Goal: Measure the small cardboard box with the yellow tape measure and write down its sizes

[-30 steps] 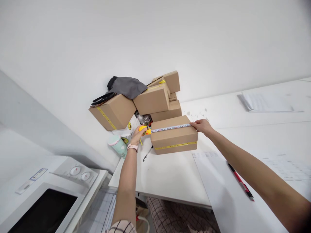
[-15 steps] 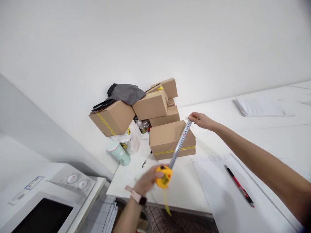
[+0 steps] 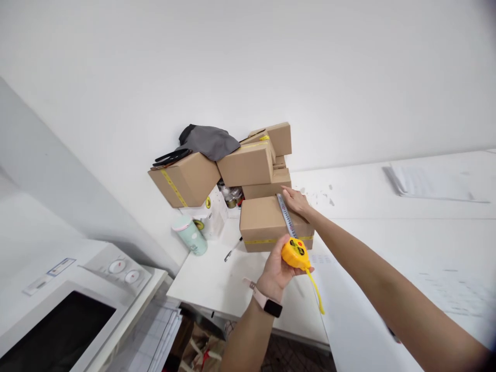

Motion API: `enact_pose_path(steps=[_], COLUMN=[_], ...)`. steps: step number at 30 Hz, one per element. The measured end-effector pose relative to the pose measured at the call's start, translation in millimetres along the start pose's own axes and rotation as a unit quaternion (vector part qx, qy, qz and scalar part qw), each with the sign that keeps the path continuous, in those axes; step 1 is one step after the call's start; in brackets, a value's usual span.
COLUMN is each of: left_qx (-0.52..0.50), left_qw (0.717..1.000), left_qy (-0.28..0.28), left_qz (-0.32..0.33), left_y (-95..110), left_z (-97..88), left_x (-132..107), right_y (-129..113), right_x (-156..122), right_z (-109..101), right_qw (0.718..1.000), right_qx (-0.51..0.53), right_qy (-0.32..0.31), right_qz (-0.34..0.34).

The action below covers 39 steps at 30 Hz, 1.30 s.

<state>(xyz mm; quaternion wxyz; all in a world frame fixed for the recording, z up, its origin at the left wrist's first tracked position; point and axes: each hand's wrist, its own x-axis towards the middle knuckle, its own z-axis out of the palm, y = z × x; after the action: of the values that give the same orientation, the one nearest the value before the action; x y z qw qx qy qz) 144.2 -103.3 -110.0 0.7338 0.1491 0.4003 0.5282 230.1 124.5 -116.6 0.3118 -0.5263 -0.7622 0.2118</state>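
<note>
A plain white wall fills the upper half of the view, smooth and bare. At the left it meets a grey panel that slants down toward the corner. A long white surface stands against the white wall and stretches off to the right. Beside its left end, at the lower left, sits a white appliance with a dark glass front and two round dials on its top. Under the surface's near edge a dark checked patch shows, too dim to tell floor from furniture. The light is soft and even, with only faint shadows.
</note>
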Motion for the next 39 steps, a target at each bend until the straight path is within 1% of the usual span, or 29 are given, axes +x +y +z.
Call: enact_pose_path(steps=[3,6,8,12,19,23,30,33,35,36,38,39], left_qx=[0.000,0.009,0.018,0.030,0.068,0.082,0.084,0.092,0.100,0.105,0.126,0.145], left_qw=[1.000,1.000,1.000,0.999,0.997,0.994,0.994,0.994,0.993,0.992,0.984,0.975], left_qy=[0.017,0.011,0.002,-0.007,0.020,0.025,0.031,0.032,0.027,0.022,0.023,0.038], left_qz=[-0.005,-0.011,-0.016,-0.018,0.032,0.060,0.060,0.059,0.061,0.072,0.123,0.166], left_y=[4.0,3.4,2.0,-3.2,-13.0,-17.2,-18.4,-18.0,-18.6,-19.1,-19.8,-19.4], left_z=[1.0,-0.1,-0.6,0.1,0.3,0.4,2.8,2.3,-1.8,-5.9,-19.9,-29.8], left_x=[3.0,1.7,-0.8,-6.8,-17.7,-21.3,-21.8,-20.7,-22.4,-24.6,-30.6,-33.8], right_y=[0.4,-1.9,-4.6,-9.6,-6.9,-5.1,-7.1,-10.4,-11.3,-10.0,-2.0,5.0], right_x=[0.0,1.7,3.8,8.6,9.8,8.0,3.0,4.5,6.9,7.4,4.1,-0.9], right_z=[3.8,6.6,7.3,6.4,11.7,14.1,15.0,14.3,7.7,1.7,-14.9,-24.6], right_qw=[0.998,0.992,0.987,0.981,0.977,0.974,0.976,0.980,0.987,0.992,0.999,0.997], right_qx=[-0.047,-0.108,-0.135,-0.155,-0.188,-0.204,-0.200,-0.180,-0.130,-0.087,0.023,0.078], right_qy=[-0.034,-0.068,-0.088,-0.115,-0.104,-0.102,-0.087,-0.089,-0.091,-0.083,-0.033,0.006], right_qz=[-0.021,-0.024,-0.014,0.020,0.009,-0.002,0.000,0.007,0.018,0.022,0.020,0.020])
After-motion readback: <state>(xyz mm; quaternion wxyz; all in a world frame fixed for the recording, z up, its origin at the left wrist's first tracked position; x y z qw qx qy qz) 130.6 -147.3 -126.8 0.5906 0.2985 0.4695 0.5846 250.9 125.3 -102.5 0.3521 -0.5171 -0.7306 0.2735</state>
